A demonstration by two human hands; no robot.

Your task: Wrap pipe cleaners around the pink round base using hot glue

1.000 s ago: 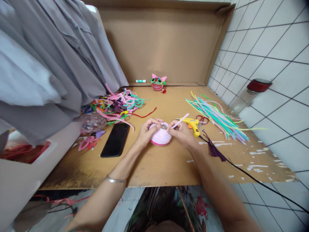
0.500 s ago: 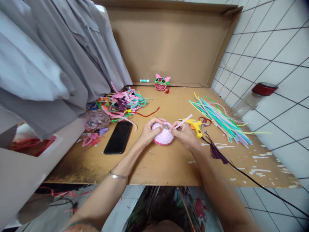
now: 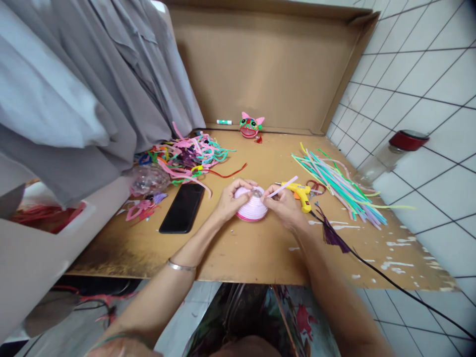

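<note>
A small dome wrapped in pale pink-lilac strands (image 3: 252, 208), with a darker pink rim at its base, sits low over the table at the centre. Its top shows a clear, unwrapped patch. My left hand (image 3: 231, 199) grips the dome's left side, thumb on the wrapped surface. At the dome's right edge, my right hand (image 3: 284, 204) pinches a pale lilac strip (image 3: 283, 186), whose free end points up to the right. Just beyond that hand lies a yellow glue gun (image 3: 303, 194) with a black cord.
A black phone (image 3: 182, 208) and tangled fuzzy stems (image 3: 193, 153) lie left. Straight stems (image 3: 334, 181), red-handled scissors (image 3: 317, 187), a purple tassel (image 3: 332, 233) and a lidded jar (image 3: 390, 156) are right. A decorated pink-eared head (image 3: 250, 127) stands behind, beside a glue stick (image 3: 224, 122).
The camera view has shifted slightly. Both hands keep nearly the same hold on the dome and the strip.
</note>
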